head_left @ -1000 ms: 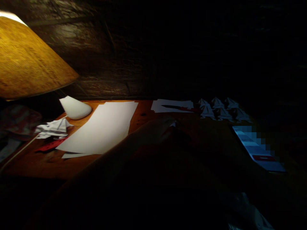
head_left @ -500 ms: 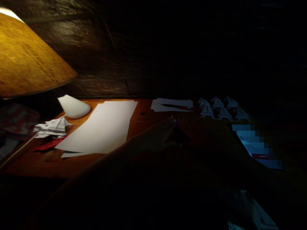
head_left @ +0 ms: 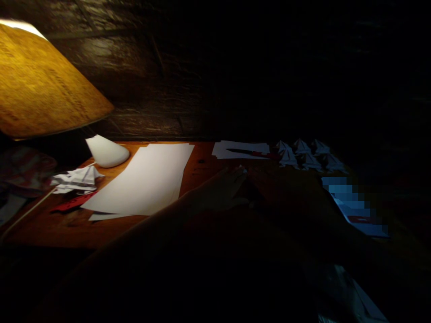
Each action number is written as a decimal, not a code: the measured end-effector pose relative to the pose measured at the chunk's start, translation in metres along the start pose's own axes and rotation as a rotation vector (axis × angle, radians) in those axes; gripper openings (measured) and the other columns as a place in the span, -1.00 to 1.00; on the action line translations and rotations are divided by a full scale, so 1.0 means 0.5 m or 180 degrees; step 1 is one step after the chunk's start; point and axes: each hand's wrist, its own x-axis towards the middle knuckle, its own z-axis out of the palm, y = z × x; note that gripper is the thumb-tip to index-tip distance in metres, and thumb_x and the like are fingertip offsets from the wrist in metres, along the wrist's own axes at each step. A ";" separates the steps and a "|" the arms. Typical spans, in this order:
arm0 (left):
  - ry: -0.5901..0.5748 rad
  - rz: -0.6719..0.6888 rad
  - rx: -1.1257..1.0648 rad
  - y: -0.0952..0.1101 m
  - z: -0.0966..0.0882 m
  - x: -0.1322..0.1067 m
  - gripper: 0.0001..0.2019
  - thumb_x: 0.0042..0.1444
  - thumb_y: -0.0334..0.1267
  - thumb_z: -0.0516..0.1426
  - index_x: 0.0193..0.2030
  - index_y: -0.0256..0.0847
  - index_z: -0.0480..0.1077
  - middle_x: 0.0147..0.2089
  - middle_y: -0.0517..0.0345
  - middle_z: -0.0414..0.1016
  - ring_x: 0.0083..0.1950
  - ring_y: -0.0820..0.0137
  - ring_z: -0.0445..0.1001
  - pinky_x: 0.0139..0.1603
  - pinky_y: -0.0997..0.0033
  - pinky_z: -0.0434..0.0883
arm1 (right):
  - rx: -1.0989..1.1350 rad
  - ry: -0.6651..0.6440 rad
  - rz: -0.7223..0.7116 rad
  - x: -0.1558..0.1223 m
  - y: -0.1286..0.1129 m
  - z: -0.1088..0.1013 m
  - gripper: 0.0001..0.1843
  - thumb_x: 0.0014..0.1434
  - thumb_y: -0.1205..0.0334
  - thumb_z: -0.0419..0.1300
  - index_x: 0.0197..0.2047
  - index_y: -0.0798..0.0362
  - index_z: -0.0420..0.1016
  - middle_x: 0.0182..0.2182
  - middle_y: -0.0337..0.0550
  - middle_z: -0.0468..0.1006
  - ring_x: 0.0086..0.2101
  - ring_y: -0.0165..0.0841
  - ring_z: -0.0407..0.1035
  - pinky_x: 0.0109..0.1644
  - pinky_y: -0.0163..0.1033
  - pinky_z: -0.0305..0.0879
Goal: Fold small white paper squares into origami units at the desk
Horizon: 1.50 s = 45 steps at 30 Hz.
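Left hand (head_left: pixel 222 190) mid-desk, just right of white sheets (head_left: pixel 148 179) edge.

Small folded paper piece (head_left: pixel 243 170), white tip showing, lay mid-table in deep shadow, under fingertips; shape otherwise indiscernible.

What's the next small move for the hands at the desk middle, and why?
Probably pull the small paper piece leftward toward the lamp light. Both the left hand and right hand meet at it in deep shadow, while the white sheets lie brightly lit.
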 end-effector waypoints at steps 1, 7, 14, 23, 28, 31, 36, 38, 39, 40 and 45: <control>-0.0003 0.0011 -0.0004 0.000 0.003 -0.001 -0.18 0.36 0.16 -0.01 0.48 -0.53 -0.02 0.53 -0.48 -0.10 0.56 -0.10 -0.08 0.51 -0.11 -0.03 | 0.0001 -0.0008 -0.0012 -0.001 0.000 0.003 -0.10 0.31 -0.11 0.10 0.54 0.16 -0.06 0.48 0.18 0.00 0.43 -0.01 -0.03 0.45 0.18 0.01; 0.0036 0.0104 -0.0053 -0.004 0.011 -0.011 -0.17 0.35 0.15 0.00 0.50 -0.51 -0.08 0.55 -0.45 -0.15 0.59 -0.04 -0.15 0.53 -0.12 -0.07 | -0.0018 -0.0013 -0.0146 0.002 0.010 0.011 0.02 0.27 -0.23 0.10 0.56 0.15 -0.19 0.49 0.18 -0.06 0.45 0.03 -0.15 0.48 0.26 -0.15; 0.0044 0.0087 -0.0235 -0.010 0.004 -0.011 -0.17 0.33 0.15 0.04 0.50 -0.43 -0.08 0.55 -0.42 -0.14 0.58 -0.03 -0.14 0.51 -0.12 -0.02 | 0.0130 -0.0059 -0.0091 -0.001 0.004 -0.004 0.08 0.24 -0.27 0.15 0.57 0.12 -0.22 0.50 0.17 -0.11 0.45 0.04 -0.15 0.48 0.25 -0.15; 0.0119 0.0245 -0.0457 -0.033 0.005 -0.015 -0.26 0.36 0.03 0.07 0.51 -0.30 -0.10 0.56 -0.33 -0.14 0.59 0.05 -0.13 0.51 -0.04 0.02 | 0.0264 -0.0246 -0.0286 -0.009 0.037 0.013 0.17 0.20 -0.41 0.09 0.57 0.05 -0.34 0.52 0.15 -0.27 0.47 0.08 -0.33 0.46 0.33 -0.23; 0.0031 0.0176 -0.0400 -0.030 0.005 -0.011 -0.23 0.36 0.05 0.07 0.51 -0.38 -0.09 0.56 -0.35 -0.18 0.59 0.04 -0.15 0.52 -0.07 -0.02 | 0.0276 -0.0446 -0.0295 -0.011 0.036 0.003 0.15 0.24 -0.41 0.05 0.57 0.12 -0.36 0.51 0.23 -0.32 0.47 0.09 -0.41 0.46 0.35 -0.29; 0.0080 0.0199 -0.0428 -0.031 0.005 -0.010 -0.23 0.35 0.06 0.08 0.51 -0.37 -0.08 0.56 -0.33 -0.16 0.59 0.03 -0.13 0.52 -0.07 -0.02 | 0.0253 -0.0430 -0.0381 -0.011 0.037 -0.008 0.14 0.24 -0.39 0.07 0.57 0.08 -0.35 0.51 0.20 -0.31 0.47 0.10 -0.37 0.47 0.34 -0.26; 0.0078 0.0214 -0.0474 -0.032 0.006 -0.011 -0.21 0.34 0.03 0.10 0.51 -0.40 -0.08 0.56 -0.36 -0.16 0.58 0.00 -0.12 0.52 -0.13 -0.01 | 0.0251 -0.0483 -0.0381 -0.004 0.039 -0.011 0.14 0.21 -0.38 0.13 0.57 0.08 -0.29 0.51 0.20 -0.29 0.46 0.10 -0.33 0.47 0.32 -0.22; 0.0049 0.0190 -0.0492 -0.031 0.006 -0.011 -0.20 0.34 0.03 0.10 0.52 -0.40 -0.09 0.56 -0.35 -0.17 0.58 0.00 -0.13 0.52 -0.14 -0.02 | 0.0225 -0.0499 -0.0320 -0.002 0.037 -0.010 0.17 0.20 -0.39 0.13 0.57 0.10 -0.29 0.51 0.22 -0.28 0.46 0.11 -0.33 0.47 0.33 -0.23; 0.0043 0.0173 -0.0502 -0.031 0.005 -0.011 -0.20 0.34 0.03 0.11 0.52 -0.40 -0.09 0.56 -0.34 -0.17 0.58 0.00 -0.13 0.52 -0.13 -0.03 | 0.0216 -0.0501 -0.0320 -0.002 0.036 -0.010 0.18 0.19 -0.41 0.13 0.56 0.10 -0.30 0.50 0.23 -0.28 0.46 0.10 -0.33 0.47 0.33 -0.24; 0.0043 0.0163 -0.0509 -0.031 0.005 -0.011 -0.19 0.33 0.02 0.11 0.52 -0.40 -0.10 0.56 -0.34 -0.17 0.58 0.00 -0.13 0.53 -0.12 -0.03 | 0.0211 -0.0485 -0.0331 -0.002 0.035 -0.010 0.18 0.19 -0.42 0.11 0.56 0.10 -0.31 0.51 0.22 -0.29 0.46 0.09 -0.34 0.47 0.33 -0.25; 0.0078 0.0181 -0.0529 -0.033 0.009 -0.012 -0.20 0.34 0.02 0.10 0.53 -0.39 -0.12 0.56 -0.32 -0.16 0.59 0.03 -0.14 0.53 -0.09 -0.05 | 0.0263 -0.0321 -0.0453 -0.010 0.037 -0.007 0.15 0.23 -0.38 0.09 0.56 0.01 -0.42 0.52 0.12 -0.30 0.46 0.09 -0.31 0.47 0.32 -0.25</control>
